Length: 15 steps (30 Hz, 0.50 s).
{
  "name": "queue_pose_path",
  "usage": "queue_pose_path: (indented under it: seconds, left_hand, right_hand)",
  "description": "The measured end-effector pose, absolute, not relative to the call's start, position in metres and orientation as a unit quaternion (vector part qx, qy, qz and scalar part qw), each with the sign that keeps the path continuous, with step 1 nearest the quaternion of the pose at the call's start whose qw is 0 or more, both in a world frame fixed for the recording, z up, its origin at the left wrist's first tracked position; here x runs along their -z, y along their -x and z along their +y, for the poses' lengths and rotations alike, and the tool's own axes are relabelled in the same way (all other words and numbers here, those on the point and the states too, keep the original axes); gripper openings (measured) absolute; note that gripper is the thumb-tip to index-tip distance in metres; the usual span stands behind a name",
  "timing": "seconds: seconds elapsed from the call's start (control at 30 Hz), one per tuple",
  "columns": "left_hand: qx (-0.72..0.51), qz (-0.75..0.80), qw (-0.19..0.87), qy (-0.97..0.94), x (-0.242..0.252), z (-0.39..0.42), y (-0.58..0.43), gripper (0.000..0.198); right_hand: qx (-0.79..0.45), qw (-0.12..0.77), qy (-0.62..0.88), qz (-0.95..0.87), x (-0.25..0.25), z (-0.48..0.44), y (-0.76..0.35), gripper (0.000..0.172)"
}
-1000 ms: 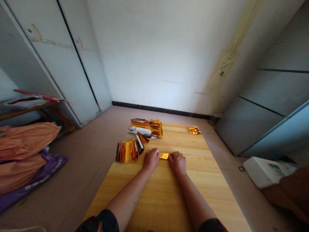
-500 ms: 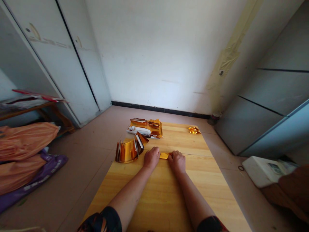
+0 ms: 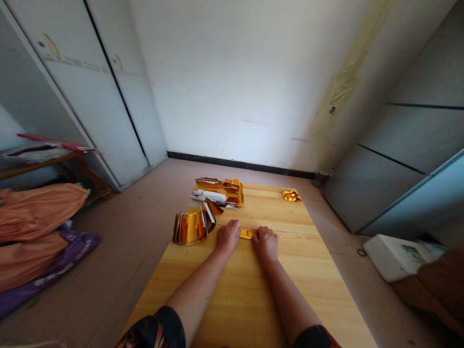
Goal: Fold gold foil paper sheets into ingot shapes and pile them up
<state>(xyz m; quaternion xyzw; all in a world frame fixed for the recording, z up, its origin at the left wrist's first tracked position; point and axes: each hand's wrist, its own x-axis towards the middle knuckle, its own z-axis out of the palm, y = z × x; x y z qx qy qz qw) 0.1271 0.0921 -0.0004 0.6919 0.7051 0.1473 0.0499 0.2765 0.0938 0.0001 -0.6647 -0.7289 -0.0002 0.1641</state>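
A narrow strip of folded gold foil paper (image 3: 247, 234) lies low over the wooden table (image 3: 239, 290), stretched between my two hands. My left hand (image 3: 228, 237) is closed on its left end, fingers curled. At the right end my right hand (image 3: 266, 241) grips it the same way, and both fingertips are partly hidden. Left of my left hand stands a curved stack of gold foil sheets (image 3: 192, 226) with white edges. Behind that sits a second bundle of gold and white foil paper (image 3: 219, 192). Several folded shiny gold pieces (image 3: 291, 195) rest at the table's far right corner.
A white wall (image 3: 232, 87) rises beyond the table. Grey cabinets (image 3: 90, 87) stand at left, and a grey cupboard (image 3: 402, 135) at right. Orange and purple bags (image 3: 39, 241) lie on the left; a white box (image 3: 389, 256) is on the right floor.
The gold foil strip between my hands shifts slightly in tilt and shine. Both hands stay nearly in place, and the stacks have not moved.
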Motion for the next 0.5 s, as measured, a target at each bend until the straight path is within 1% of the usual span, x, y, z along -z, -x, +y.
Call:
queue_pose_path:
  seconds: [0.37, 0.5]
  left_hand:
    - [-0.137, 0.700, 0.042, -0.699, 0.0014, 0.0917, -0.1280, 0.016]
    - [-0.130, 0.698, 0.044, -0.703, 0.0004, 0.0922, -0.1295, 0.017]
  right_hand:
    - [0.003, 0.159, 0.666, -0.729, 0.0007, 0.0945, -0.2755, 0.011]
    - [-0.012, 0.174, 0.677, -0.715, 0.0019, 0.0945, -0.2770, 0.008]
